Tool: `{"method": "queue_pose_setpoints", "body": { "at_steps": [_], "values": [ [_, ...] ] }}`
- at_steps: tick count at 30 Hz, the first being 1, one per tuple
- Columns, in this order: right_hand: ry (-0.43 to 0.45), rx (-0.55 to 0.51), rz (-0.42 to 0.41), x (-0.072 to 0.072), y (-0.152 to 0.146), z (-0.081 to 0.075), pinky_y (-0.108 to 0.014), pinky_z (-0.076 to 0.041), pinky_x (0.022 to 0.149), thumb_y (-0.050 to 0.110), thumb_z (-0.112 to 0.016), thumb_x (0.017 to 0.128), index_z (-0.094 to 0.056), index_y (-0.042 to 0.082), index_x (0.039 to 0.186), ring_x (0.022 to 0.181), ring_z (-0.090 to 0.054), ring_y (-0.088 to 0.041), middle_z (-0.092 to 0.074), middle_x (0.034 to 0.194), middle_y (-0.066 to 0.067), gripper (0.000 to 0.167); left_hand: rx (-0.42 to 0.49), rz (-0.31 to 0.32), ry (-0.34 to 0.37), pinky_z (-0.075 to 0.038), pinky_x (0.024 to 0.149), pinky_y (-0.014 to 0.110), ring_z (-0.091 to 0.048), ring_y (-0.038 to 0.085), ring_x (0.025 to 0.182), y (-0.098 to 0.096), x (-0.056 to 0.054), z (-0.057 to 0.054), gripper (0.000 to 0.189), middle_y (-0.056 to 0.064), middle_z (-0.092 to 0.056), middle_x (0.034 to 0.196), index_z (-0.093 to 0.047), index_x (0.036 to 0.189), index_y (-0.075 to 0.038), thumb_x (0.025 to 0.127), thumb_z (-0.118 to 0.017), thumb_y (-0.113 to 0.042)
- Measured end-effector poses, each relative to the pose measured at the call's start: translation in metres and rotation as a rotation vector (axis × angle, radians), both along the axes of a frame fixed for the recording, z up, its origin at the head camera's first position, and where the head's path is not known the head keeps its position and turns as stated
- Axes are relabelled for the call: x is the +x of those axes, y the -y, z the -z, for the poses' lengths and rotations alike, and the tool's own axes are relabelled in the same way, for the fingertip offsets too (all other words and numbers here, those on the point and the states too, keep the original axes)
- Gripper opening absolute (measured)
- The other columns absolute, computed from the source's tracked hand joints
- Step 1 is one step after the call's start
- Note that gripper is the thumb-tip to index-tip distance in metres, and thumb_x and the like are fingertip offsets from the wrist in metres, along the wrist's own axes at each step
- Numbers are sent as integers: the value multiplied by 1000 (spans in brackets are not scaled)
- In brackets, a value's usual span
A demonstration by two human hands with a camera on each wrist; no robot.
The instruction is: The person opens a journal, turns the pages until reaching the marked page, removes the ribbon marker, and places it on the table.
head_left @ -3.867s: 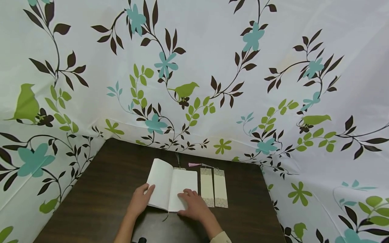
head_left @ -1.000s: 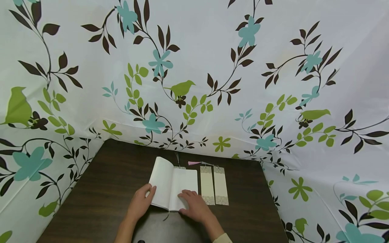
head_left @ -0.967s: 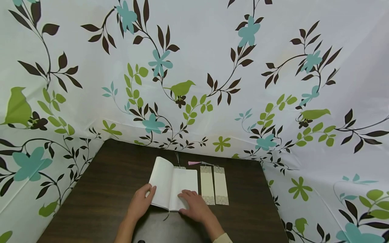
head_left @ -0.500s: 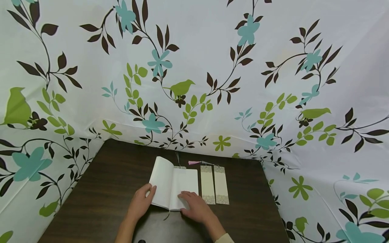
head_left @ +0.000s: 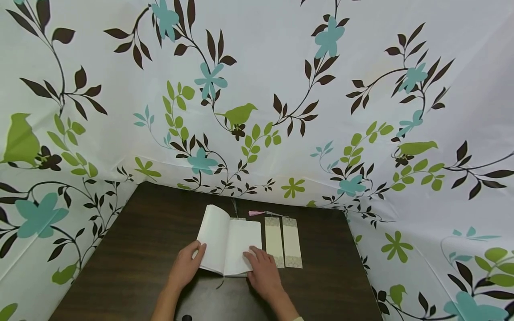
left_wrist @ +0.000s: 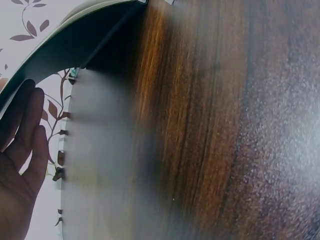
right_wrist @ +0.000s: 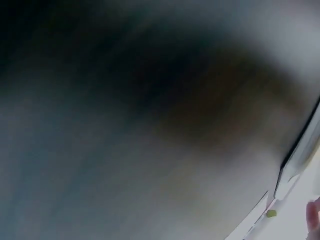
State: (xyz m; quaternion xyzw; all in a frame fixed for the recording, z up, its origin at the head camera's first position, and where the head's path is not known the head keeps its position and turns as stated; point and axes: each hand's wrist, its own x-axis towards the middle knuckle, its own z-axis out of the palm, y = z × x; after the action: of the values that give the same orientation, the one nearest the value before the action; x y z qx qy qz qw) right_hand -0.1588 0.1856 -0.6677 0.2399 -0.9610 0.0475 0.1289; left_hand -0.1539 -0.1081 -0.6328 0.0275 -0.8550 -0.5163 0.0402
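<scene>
Notebook [head_left: 242,243] spread before you on the desk [head_left: 140,232], both facing pages apparently blank. Your left grip [head_left: 187,262] has the raised left half, thumb on the page face; left wrist view shows the fingers [left_wrist: 34,117] at the dark underside. That half arches clear of the desk, so your fingers are probably its prop. Your right grip [head_left: 263,270] is at the lower right corner, fingers bent at the page edge, likely steadying the flatter half. Can't tell whether it pinches or just rests; right wrist view mostly blur.

Left bookmark [head_left: 274,236] and right bookmark [head_left: 292,240] lie side by side, right of the notebook, probably set there to be within your reach. Pink tassel [head_left: 257,213] stretched out beyond their far ends, off both faces. Third strip [head_left: 238,218] peeks past the notebook's far edge; under or behind, unclear. Ribbon [head_left: 220,283] trails from the spine, presumably a page marker.
</scene>
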Motion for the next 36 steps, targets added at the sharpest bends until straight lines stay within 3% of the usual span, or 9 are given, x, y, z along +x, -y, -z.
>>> {"method": "queue_pose_setpoints", "body": {
  "at_steps": [3, 5, 9, 13, 16, 22, 27, 31, 36],
  "values": [
    [30, -186, 198, -2, 7, -5, -55, -53, 101, 23, -97, 79, -54, 19, 152, 135, -60, -31, -57, 155, -8, 85, 2, 5, 18, -47, 73, 30, -59, 13, 82, 0, 1, 1, 21, 1, -66, 86, -65, 94, -14, 111, -63, -26],
    [79, -358, 308, -4, 14, -10, -59, -49, 103, 25, -96, 82, -45, 13, 160, 132, -62, -34, -59, 154, -11, 94, 4, 13, 25, -55, 87, 40, -70, 22, 101, 0, 3, 1, 19, 9, -76, 109, -72, 114, -11, 112, -62, -27],
    [197, -589, 351, -3, 33, -19, -66, -35, 105, 23, -85, 93, -46, 8, 160, 125, -66, -34, -70, 141, -10, 79, 19, 61, 29, -45, 116, 60, -55, 37, 146, 0, 5, 3, 48, 18, -57, 159, -50, 161, -16, 114, -57, -24],
    [327, -566, 231, 4, 53, -23, -67, -29, 106, 21, -74, 100, -66, 18, 145, 126, -66, -29, -74, 136, -2, 46, 42, 105, 20, -41, 117, 63, -48, 39, 151, -1, 7, 3, 67, 19, -37, 172, -20, 174, -21, 115, -51, -16],
    [396, -481, 122, 10, 66, -21, -62, -37, 107, 29, -68, 105, -64, 23, 150, 131, -64, -25, -71, 143, 1, 45, 93, 117, 65, -39, 118, 64, -47, 41, 151, -2, 9, 0, 69, 22, -32, 174, -9, 175, -19, 117, -45, -21],
    [400, -356, -44, 16, 79, -20, -51, -54, 97, 34, -67, 105, -55, 27, 158, 130, -65, -28, -65, 148, -5, 54, 205, 130, 195, -46, 109, 52, -60, 34, 133, -1, 7, -5, 67, 22, -54, 157, -18, 172, -11, 118, -33, -49],
    [382, -314, -87, 7, 77, -24, -50, -55, 95, 33, -67, 106, -52, 30, 159, 129, -65, -27, -63, 149, -5, 55, 177, 162, 168, -49, 105, 51, -64, 33, 128, 3, -1, -10, 58, 24, -58, 151, -24, 168, -5, 118, -42, -30],
    [368, -347, -11, -1, 74, -27, -53, -55, 98, 32, -68, 105, -54, 25, 156, 132, -63, -27, -63, 151, -4, 54, 172, 190, 137, -41, 116, 60, -52, 42, 145, 5, -6, -12, 57, 29, -44, 164, -20, 169, 0, 118, -41, -18],
    [326, -492, 332, -10, 69, -25, -57, -54, 100, 31, -70, 101, -58, 7, 150, 130, -62, -38, -63, 143, -18, 57, 194, 207, 154, -30, 124, 65, -36, 47, 157, 6, -4, -12, 59, 30, -30, 172, -14, 170, 2, 119, -38, -16]
  ]
}}
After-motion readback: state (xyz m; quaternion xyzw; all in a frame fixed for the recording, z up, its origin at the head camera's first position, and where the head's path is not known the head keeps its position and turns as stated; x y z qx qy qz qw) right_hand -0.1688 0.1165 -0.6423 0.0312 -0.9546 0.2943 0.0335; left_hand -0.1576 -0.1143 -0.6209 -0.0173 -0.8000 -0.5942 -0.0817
